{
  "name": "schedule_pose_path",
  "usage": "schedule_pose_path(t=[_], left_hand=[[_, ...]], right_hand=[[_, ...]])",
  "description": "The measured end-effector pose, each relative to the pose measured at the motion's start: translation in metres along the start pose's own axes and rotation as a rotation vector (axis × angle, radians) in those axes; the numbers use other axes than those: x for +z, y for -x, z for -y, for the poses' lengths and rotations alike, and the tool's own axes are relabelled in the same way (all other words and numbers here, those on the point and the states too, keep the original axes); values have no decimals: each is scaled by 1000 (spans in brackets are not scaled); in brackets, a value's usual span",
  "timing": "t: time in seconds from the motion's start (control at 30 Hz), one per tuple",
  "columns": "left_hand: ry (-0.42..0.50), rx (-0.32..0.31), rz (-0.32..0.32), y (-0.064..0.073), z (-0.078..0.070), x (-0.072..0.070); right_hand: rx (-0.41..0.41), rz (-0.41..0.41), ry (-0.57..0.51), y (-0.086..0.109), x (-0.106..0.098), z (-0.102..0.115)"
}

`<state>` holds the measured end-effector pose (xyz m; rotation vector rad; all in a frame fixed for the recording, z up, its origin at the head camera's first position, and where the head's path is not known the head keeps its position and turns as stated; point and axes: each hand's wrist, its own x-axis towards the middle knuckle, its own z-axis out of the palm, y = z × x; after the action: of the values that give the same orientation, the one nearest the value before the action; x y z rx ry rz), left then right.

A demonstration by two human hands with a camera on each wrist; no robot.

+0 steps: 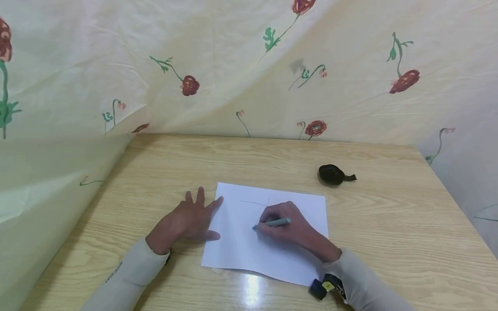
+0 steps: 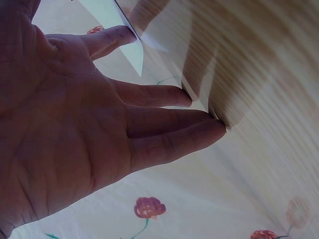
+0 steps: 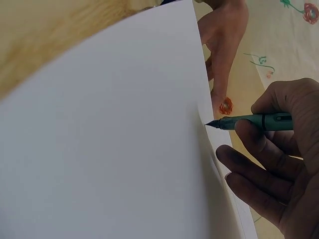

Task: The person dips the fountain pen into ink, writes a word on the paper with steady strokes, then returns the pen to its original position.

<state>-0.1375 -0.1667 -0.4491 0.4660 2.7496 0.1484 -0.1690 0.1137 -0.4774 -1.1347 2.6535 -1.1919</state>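
Observation:
A white sheet of paper (image 1: 233, 246) lies on the table, with a few thin dark lines (image 1: 253, 202) on its upper part. My right hand (image 1: 288, 224) pinches a green fountain pen (image 3: 264, 122) between thumb and fingers, its nib at the paper near the middle of the sheet. Spread out at the sheet's left edge is my left hand (image 1: 186, 220), its thumb and index finger over the margin. In the left wrist view, the other fingers (image 2: 174, 142) reach down to the wooden surface with their tips on it.
A small black pan-shaped object (image 1: 331, 175) with a short handle sits beyond the sheet's upper right corner. The wooden table (image 1: 389, 207) ends at the back against a cream curtain (image 1: 233, 65) printed with red flowers. A dark wrist device (image 1: 323, 288) shows below the right sleeve.

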Motion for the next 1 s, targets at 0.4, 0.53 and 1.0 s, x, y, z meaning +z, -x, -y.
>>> schedule_pose_path(t=[0.4,0.53,1.0], left_hand=[[-17,-7,12,-1,2,0],[-24,-3,7,-1,2,0],[-30,18,-13,-1,4,2]], right_hand=[[-16,26,-11,0,5,0],[-51,21,-28,1,8,2],[-78,-51,43,0,3,-2]])
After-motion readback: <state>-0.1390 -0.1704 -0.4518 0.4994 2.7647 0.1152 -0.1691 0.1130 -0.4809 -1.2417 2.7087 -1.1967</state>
